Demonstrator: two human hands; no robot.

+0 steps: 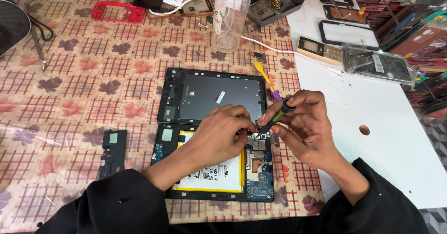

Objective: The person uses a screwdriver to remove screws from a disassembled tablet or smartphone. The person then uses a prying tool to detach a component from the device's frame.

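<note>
Fingertips of your right hand are pinched shut round one slim green-and-black screwdriver, its tip pointing down and left onto the dark circuit board at the right side of the opened tablet body. Your left hand lies over that body, its fingers curled nearly closed and meeting the tool's tip; whether they grip anything small, you cannot tell. One white battery with a yellow border shows beneath your left wrist. Just beyond your hands, touching the body's far edge, lies one grey tablet back panel in a black frame. One yellow-and-purple plastic pry tool rests at the panel's right edge. To the near left, well apart, sits one small black plastic bracket. Farther off stand one clear plastic bottle, one red phone frame and one gold keypad phone on the white board at right.
</note>
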